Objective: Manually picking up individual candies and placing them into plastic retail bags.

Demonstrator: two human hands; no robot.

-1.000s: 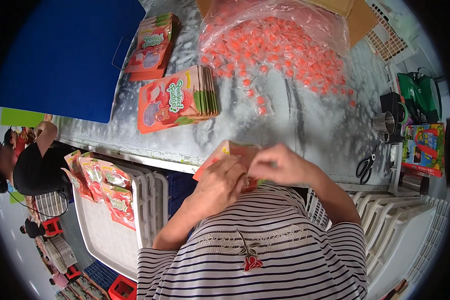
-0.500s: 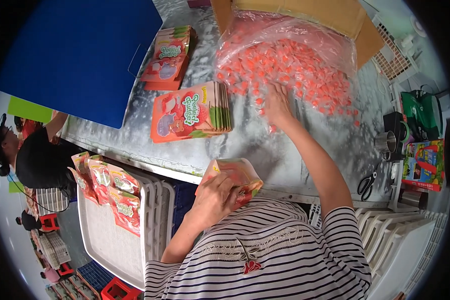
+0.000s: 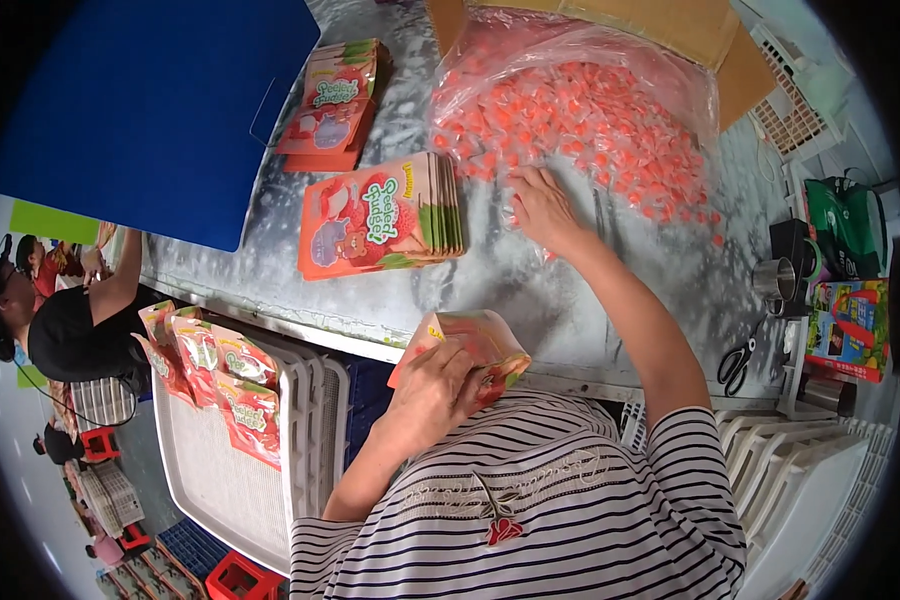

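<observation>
"Away from the pouch (image 3: 483, 342) since a second ago, my right hand (image 3: 548, 208) is at the candy pile (image 3: 580, 125), by its near edge, half curled; whether it holds anything, I can't tell."

"And the pouch?"

"My left hand (image 3: 428, 388) grips it, nearer me than the pile. Looks light, floppy, slick: best pinched along a side edge."
</observation>
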